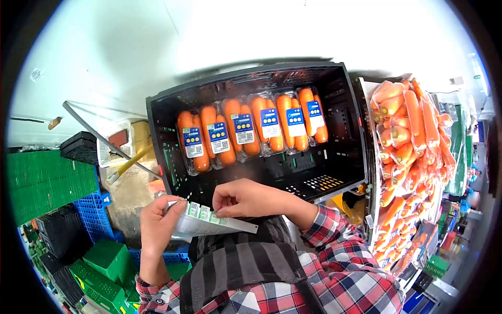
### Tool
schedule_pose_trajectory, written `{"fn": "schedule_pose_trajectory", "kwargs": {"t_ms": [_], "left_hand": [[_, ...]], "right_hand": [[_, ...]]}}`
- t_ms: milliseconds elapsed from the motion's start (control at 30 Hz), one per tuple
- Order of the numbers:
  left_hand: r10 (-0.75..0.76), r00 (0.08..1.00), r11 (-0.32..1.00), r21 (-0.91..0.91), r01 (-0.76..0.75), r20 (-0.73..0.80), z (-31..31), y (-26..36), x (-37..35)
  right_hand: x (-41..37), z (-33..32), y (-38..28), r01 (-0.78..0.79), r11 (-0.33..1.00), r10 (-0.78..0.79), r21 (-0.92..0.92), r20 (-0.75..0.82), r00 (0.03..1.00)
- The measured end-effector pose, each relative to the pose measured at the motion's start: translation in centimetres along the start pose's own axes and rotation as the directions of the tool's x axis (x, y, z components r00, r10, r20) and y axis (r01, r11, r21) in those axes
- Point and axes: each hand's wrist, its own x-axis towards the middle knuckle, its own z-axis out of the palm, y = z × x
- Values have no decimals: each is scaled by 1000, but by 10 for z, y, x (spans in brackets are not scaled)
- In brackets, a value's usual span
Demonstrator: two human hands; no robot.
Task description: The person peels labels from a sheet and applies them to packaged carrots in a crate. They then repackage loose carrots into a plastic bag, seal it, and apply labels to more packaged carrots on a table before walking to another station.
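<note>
My left hand (159, 222) grips the end of a white sheet of stickers (201, 226) in front of my waist, thumb on top. Small green-and-white labels run along the sheet's upper edge. My right hand (248, 199) is closed in a pinch at these labels; whether a sticker is between the fingertips is hidden. Beyond both hands stands a black crate (334, 180) with a row of clear packs of carrots (228, 152), each with a blue-and-white label. Small pale green stickers show on the packs at the left of the row.
To the right, a heap of bagged carrots (405, 131) lies on a surface beside the crate. On the left are green crates (49, 178), a blue crate (94, 209) and a white basket (123, 138). A pale wall (251, 31) rises behind the black crate.
</note>
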Motion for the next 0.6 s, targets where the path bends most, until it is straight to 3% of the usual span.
{"fn": "schedule_pose_trajectory", "kwargs": {"t_ms": [67,100,200,233,267,300,333,367,400,600], "left_hand": [[11,1000,999,39,-10,-8,2,-5,5],[2,999,1000,21,-1,-34,1,-10,9],[-27,995,999,-35,24,-91,-6,-22,15],[-34,995,998,-47,29,-95,-10,-21,13],[-42,994,998,-59,36,-100,-12,-19,11],[-71,994,990,-124,60,-87,-11,-16,6],[-80,993,990,-125,70,-81,-10,-17,3],[-91,993,989,-126,81,-77,-8,-19,-1],[-105,992,988,-124,95,-73,-6,-22,-4],[-192,981,969,-164,185,-25,10,-20,-18]], "right_hand": [[0,2,3,-7,999,7,-35,-14,1000],[-2,4,6,59,997,-64,-58,-101,993],[4,-21,46,197,933,-32,300,-476,879],[7,-52,71,114,925,113,363,-548,829],[13,-81,118,125,936,166,330,-723,670],[10,-113,137,-86,953,284,290,-761,583],[8,-133,155,-181,951,307,249,-825,475],[10,-155,191,-206,970,212,129,-866,452],[17,-164,195,-162,962,269,221,-873,406],[52,-192,222,-233,968,181,97,-910,373]]}}
